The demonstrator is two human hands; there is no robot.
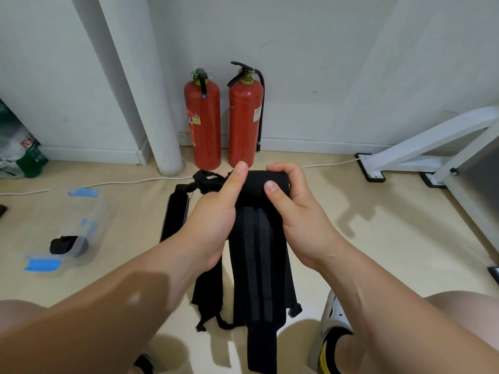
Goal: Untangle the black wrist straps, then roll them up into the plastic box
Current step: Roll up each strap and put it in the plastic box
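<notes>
While the left hand and right hand gripped the rolled end of a long black fabric wrist strap, a second black strap lay flat alongside, the clear blue-latched plastic box sat farther left, and two red fire extinguishers stood behind.

The beige floor carried a clear plastic box at the left, a black strap lying flat near it, two red fire extinguishers standing by the wall, and a white cable trailing across
</notes>
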